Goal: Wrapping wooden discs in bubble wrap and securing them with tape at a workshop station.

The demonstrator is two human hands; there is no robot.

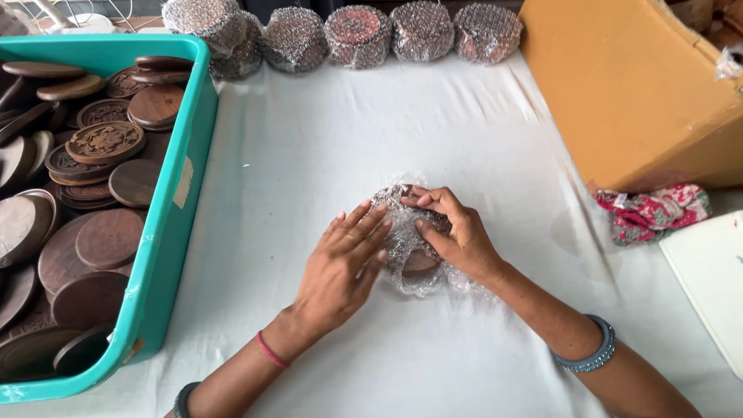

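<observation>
A stack of round wooden discs, half wrapped in bubble wrap, is held at the middle of the bench, which is covered with a white cloth. The left hand is laid flat on the left side of the bundle, fingers extended and pressed on the wrap. The right hand is curled over the top – fingers bent, wrap pinched against the discs.

At the left edge of the bench a teal crate is seen, filled with loose carved wooden discs. Along the far edge five wrapped bundles are lined up. At the far right corner a cardboard box is placed – a floral cloth is lying just beside it, and a white board at the right edge.
</observation>
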